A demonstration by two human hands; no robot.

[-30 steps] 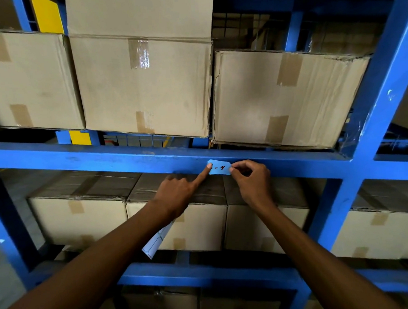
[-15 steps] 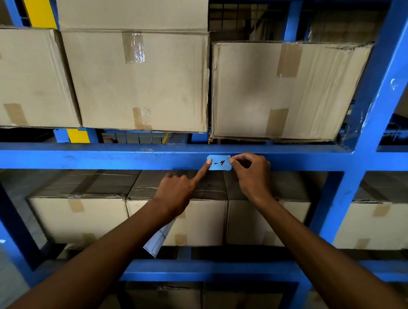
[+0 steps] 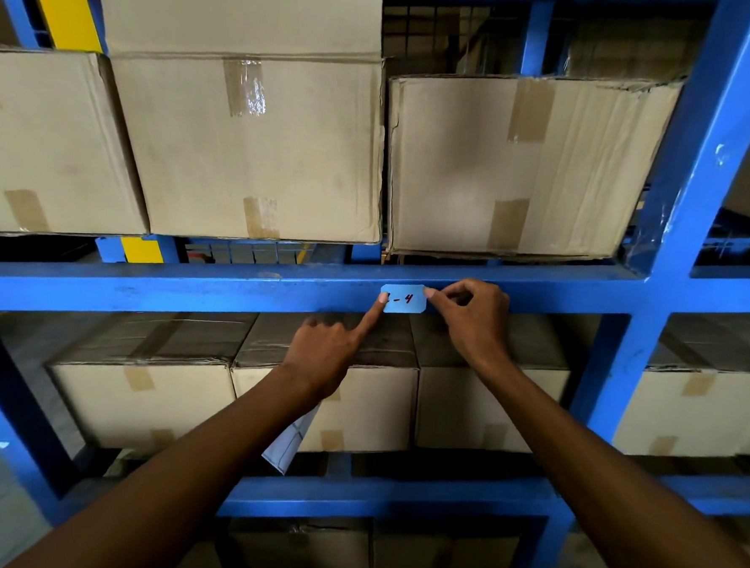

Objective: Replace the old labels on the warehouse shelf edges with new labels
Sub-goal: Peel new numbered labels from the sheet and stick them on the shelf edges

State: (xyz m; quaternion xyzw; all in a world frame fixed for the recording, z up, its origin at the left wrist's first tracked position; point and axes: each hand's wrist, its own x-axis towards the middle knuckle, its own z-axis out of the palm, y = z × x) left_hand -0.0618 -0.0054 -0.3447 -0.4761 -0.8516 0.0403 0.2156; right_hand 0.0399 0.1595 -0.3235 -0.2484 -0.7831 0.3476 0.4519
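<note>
Right hand [image 3: 476,321] pinches the right edge of the blue label [image 3: 405,299] between thumb and forefinger, other fingers curled under. Left hand [image 3: 329,352] has its index finger straight, tip pressing the label's left edge; its remaining fingers are curled around a white sheet [image 3: 288,442] that hangs out below the wrist — probably backing or spare labels, too dark to tell. Label sits flat against the front face of the blue shelf beam [image 3: 189,286], handwriting reads "- 4", first character hidden under the left fingertip.

Step looks like sticking or seating a label on the beam edge; can't tell whether it's old one coming off or new one going on — clean face suggests new.

Next move, if applying: keep left fingertip as anchor, smooth from there toward the pinch, then release the right edge and press it down. Cardboard boxes [image 3: 259,150] just above the grip, more boxes directly below.
</note>
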